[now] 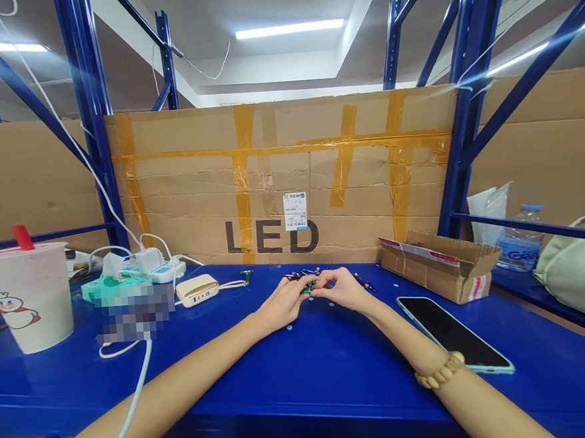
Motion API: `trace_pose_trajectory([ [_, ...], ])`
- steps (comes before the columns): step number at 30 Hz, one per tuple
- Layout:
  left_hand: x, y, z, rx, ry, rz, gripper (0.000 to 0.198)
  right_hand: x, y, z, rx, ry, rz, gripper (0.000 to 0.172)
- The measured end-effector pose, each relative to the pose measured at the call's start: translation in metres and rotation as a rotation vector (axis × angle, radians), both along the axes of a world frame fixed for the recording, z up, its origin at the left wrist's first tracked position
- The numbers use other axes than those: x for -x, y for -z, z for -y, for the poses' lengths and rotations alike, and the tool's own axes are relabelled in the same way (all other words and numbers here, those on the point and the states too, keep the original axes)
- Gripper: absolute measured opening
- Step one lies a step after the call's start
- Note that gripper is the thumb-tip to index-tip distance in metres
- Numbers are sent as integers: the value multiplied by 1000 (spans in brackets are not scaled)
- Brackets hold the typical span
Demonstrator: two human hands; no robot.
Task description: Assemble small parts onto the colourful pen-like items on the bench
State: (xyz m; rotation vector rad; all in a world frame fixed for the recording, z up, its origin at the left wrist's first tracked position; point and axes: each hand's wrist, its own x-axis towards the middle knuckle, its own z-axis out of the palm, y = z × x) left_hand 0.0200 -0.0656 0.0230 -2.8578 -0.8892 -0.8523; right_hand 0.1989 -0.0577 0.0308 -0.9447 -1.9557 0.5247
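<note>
My left hand (284,304) and my right hand (341,289) meet over a small pile of shiny coloured pieces (310,272) on the blue shelf top. Red, blue, purple and green show in the pile, but the pieces are too small to name. A small shiny green piece (306,289) is between the fingertips of both hands. My right thumb and index finger are pinched together at it; the left fingers are bent in around its other side. Purple-blue pieces (365,282) lie just right of my right hand. A separate green T-shaped piece (247,277) lies further left.
A phone (455,334) lies under my right forearm, near an open cardboard box (439,269). At left are a paper cup (30,304), a cream power bank (197,290), a white power strip (160,271) and a cable. Blue posts and a large cardboard sheet (195,186) stand behind.
</note>
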Motion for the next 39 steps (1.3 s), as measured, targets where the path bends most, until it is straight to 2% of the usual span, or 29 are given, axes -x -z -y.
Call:
trace_pose_trajectory([
  [16, -2, -1, 1, -49, -5, -10, 30, 3, 1, 2, 192, 54, -3, 35],
  [20, -3, -1, 0, -39, -63, 48, 18, 2, 2, -2, 160, 83, -10, 36],
  [26, -5, -1, -2, -1, -126, 136, 12, 6, 1, -3, 17, 129, -30, 37],
  [34, -5, -2, -3, 49, -117, 180, 13, 9, -2, 1, 39, 145, -48, 44],
  [39, -6, -3, -2, 33, -158, 161, 14, 8, -2, 0, 63, 213, -39, 48],
])
